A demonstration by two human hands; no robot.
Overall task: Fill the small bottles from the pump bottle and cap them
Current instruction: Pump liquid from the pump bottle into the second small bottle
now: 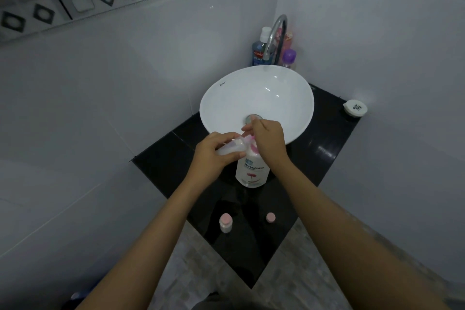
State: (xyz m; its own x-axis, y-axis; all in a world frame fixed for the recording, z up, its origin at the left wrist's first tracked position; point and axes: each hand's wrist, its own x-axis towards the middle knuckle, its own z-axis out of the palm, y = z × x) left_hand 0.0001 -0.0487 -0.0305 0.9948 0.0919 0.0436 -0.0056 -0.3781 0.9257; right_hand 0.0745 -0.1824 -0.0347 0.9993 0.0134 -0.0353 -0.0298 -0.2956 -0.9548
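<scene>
A white pump bottle [252, 170] with a pink pump head stands on the black counter [314, 158] in front of the basin. My left hand [214, 152] holds a small clear bottle [231, 147] tilted sideways, its mouth at the pink nozzle. My right hand [269, 139] rests palm-down on the pump head, covering most of it. Nearer me on the counter, a small bottle with a pink cap [225, 223] stands upright at the left. A loose pink cap [270, 217] lies to its right.
A white basin [297, 98] with a curved chrome tap [275, 33] fills the counter's back. Several toiletry bottles [260, 51] stand in the corner behind the tap. A round white lidded jar [355, 108] sits at the counter's right corner. Tiled walls close in on both sides.
</scene>
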